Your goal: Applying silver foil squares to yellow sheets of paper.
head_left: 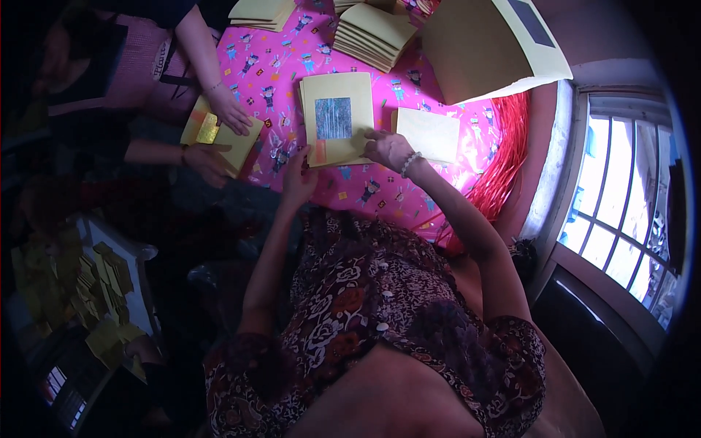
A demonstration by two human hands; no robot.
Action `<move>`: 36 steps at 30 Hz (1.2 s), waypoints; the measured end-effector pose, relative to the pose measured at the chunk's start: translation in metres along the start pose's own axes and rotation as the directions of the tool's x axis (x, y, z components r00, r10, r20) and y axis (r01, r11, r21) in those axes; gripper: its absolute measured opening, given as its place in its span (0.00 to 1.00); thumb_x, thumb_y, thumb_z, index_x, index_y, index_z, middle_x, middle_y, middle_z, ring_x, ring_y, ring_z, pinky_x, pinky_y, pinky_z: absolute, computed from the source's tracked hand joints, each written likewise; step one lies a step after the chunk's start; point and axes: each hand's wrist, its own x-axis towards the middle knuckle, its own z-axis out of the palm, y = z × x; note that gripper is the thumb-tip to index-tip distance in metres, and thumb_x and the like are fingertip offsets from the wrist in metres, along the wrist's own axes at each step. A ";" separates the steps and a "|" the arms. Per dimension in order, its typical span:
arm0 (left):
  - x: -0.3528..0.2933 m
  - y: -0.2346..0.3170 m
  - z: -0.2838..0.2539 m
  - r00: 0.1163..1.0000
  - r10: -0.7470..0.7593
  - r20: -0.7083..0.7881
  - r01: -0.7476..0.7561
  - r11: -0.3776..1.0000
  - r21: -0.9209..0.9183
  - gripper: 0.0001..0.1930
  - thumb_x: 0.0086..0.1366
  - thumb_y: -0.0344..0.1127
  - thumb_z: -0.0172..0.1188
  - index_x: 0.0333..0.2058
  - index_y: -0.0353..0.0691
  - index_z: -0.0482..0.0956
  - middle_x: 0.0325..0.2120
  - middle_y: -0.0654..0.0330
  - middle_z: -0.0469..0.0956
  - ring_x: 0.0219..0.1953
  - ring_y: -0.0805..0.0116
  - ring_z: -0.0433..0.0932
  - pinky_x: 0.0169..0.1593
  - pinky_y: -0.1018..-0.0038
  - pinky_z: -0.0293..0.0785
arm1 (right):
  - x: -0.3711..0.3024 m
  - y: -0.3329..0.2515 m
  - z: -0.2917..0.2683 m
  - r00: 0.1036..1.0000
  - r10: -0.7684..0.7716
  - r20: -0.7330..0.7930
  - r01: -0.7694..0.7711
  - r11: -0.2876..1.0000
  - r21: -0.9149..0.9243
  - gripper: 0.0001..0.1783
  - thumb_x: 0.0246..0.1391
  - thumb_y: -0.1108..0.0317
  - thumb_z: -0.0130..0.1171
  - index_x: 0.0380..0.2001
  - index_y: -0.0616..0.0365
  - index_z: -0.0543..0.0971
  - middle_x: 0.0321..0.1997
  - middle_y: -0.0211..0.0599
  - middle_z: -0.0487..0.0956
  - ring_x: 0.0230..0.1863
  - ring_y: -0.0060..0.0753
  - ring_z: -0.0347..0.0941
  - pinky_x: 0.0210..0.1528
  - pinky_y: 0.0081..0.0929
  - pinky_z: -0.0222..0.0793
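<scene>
In front of me on the table lies a thin stack of yellow joss paper (360, 98), its top sheet bearing a silver foil square and an orange stripe. My left hand (296, 182) grips the stack's lower left corner, with the fingers partly hidden. At the lower right edge, my right hand (393, 152) is closed with its fingertips pinched on the paper; a beaded bracelet circles that wrist. Just right of this hand, another low pile of plain yellow paper (431, 135) lies flat.
A pink patterned cloth (369, 191) covers the table. Folded paper piles (374, 36) and a large bundle (475, 55) stand at the back. Red strands (504, 153) hang at the right edge. On the left, a co-worker's hands (230, 113) touch gold-foiled paper (244, 150).
</scene>
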 end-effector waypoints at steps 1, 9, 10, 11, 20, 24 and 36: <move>0.000 0.002 -0.001 1.000 0.000 0.003 0.000 1.000 0.000 0.29 0.56 0.24 0.57 0.58 0.38 0.62 0.48 0.52 0.71 0.50 0.63 0.73 0.50 0.69 0.70 | 0.001 0.004 0.001 1.000 0.011 0.012 -0.011 1.000 0.008 0.14 0.51 0.55 0.55 0.36 0.50 0.79 0.51 0.37 0.73 0.46 0.39 0.73 0.46 0.33 0.72; 0.011 0.006 -0.005 0.987 0.157 0.046 -0.163 0.952 0.258 0.36 0.49 0.32 0.68 0.57 0.40 0.62 0.45 0.51 0.70 0.48 0.56 0.72 0.49 0.67 0.70 | 0.001 0.002 0.004 0.996 -0.026 -0.081 0.026 1.000 -0.006 0.15 0.52 0.56 0.53 0.31 0.55 0.79 0.45 0.42 0.76 0.38 0.42 0.76 0.40 0.35 0.73; 0.014 0.005 -0.005 0.987 0.157 0.046 -0.164 0.952 0.258 0.36 0.49 0.32 0.68 0.57 0.40 0.62 0.45 0.51 0.70 0.48 0.56 0.72 0.49 0.67 0.70 | 0.001 0.001 0.004 0.997 -0.017 -0.071 0.015 1.000 -0.022 0.15 0.52 0.55 0.54 0.31 0.55 0.79 0.44 0.42 0.76 0.38 0.42 0.76 0.40 0.35 0.73; 0.017 0.005 -0.006 0.985 0.159 0.059 -0.170 0.940 0.295 0.35 0.49 0.32 0.68 0.56 0.41 0.63 0.44 0.50 0.71 0.47 0.54 0.73 0.48 0.66 0.71 | 0.001 -0.001 0.003 0.998 -0.007 -0.060 0.005 0.999 -0.037 0.15 0.51 0.55 0.54 0.31 0.55 0.79 0.43 0.41 0.77 0.38 0.42 0.76 0.40 0.35 0.73; 0.031 0.004 -0.021 0.973 0.148 0.180 -0.190 0.951 0.245 0.27 0.51 0.30 0.65 0.51 0.41 0.70 0.41 0.51 0.72 0.43 0.56 0.76 0.45 0.69 0.73 | 0.003 -0.019 0.006 1.000 -0.011 0.001 0.011 0.973 -0.229 0.25 0.40 0.51 0.64 0.38 0.53 0.72 0.40 0.38 0.72 0.45 0.38 0.71 0.42 0.36 0.69; 0.036 -0.006 -0.025 0.975 0.120 0.188 -0.147 0.979 0.140 0.23 0.51 0.36 0.67 0.47 0.40 0.74 0.34 0.53 0.76 0.38 0.59 0.78 0.42 0.69 0.73 | 0.007 -0.015 0.003 0.999 -0.017 0.038 0.023 0.988 -0.153 0.17 0.41 0.57 0.62 0.33 0.56 0.75 0.38 0.41 0.73 0.38 0.43 0.74 0.38 0.38 0.72; 0.039 0.010 -0.025 0.986 -0.036 0.164 0.020 0.995 0.100 0.13 0.57 0.41 0.63 0.36 0.39 0.82 0.26 0.57 0.81 0.29 0.71 0.80 0.32 0.75 0.73 | 0.006 -0.005 -0.006 0.998 -0.054 0.032 0.056 0.996 -0.076 0.13 0.45 0.56 0.58 0.30 0.54 0.76 0.36 0.39 0.75 0.35 0.43 0.75 0.36 0.39 0.72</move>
